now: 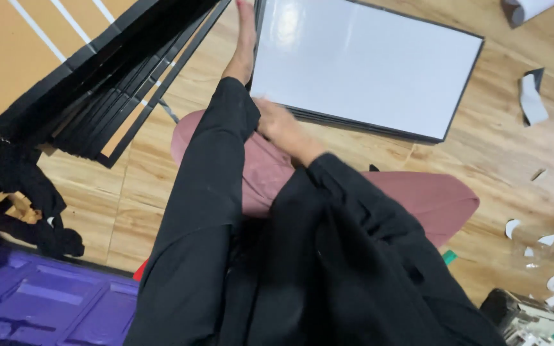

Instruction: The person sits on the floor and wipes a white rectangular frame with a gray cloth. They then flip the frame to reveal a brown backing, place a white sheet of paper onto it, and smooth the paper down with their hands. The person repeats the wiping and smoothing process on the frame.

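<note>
A white board with a thin black frame (367, 67) is seen lying flat on the wooden floor (501, 160), on top of a few more frames stacked under it, toward the far edge of the floor as viewed. The left hand (243, 45) is stretched out flat, fingers straight and together, pressed along the left edge of the white board, in the gap between it and a leaning stack of black-framed boards (104, 83) at the far left. Nothing is gripped by it. The right hand (283, 128) is blurred, placed at the near left corner of the white board, touching or just over the edge; whether its fingers are closed on the frame cannot be told. Both arms are covered by black sleeves (206, 192), over a lap in pinkish-red cloth (431, 198). White paper scraps (533, 99) are scattered on the floor to the right, well apart from the board. A purple plastic crate (52, 304) is seen at the near left corner.
</note>
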